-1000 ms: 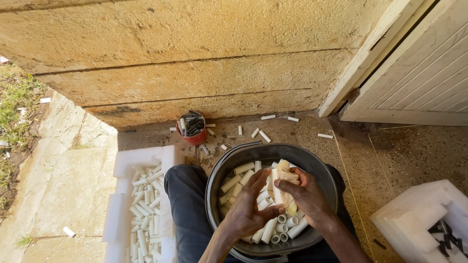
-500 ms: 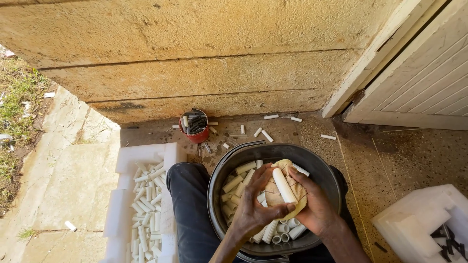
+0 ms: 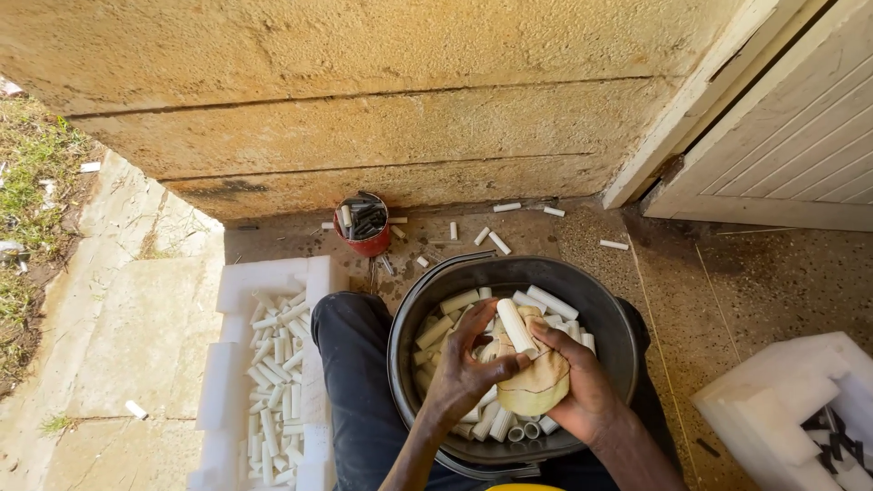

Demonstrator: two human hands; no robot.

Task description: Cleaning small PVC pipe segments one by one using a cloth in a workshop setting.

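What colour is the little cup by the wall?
Red; the cup shows best in the head view.

Head view, steeply downward (close)

Short white tubes [image 3: 515, 325], smooth matt plastic by the look, one pressed into a limp, creased tan cloth [image 3: 536, 382] held between left hand [image 3: 464, 373] and right hand [image 3: 582, 386]; more of them fill a dark bucket [image 3: 600, 305] with a smooth, faintly glossy plastic wall and a thin metal bail. White foam tray [image 3: 238, 282] on the left, matt and grainy, as is the foam block [image 3: 782, 400] on the right. Wall [image 3: 364, 109] rough, sandy plaster; floor [image 3: 727, 282] speckled, worn terrazzo; small red tin [image 3: 364, 244] glossy; door [image 3: 800, 155] painted ribbed boards, matt.
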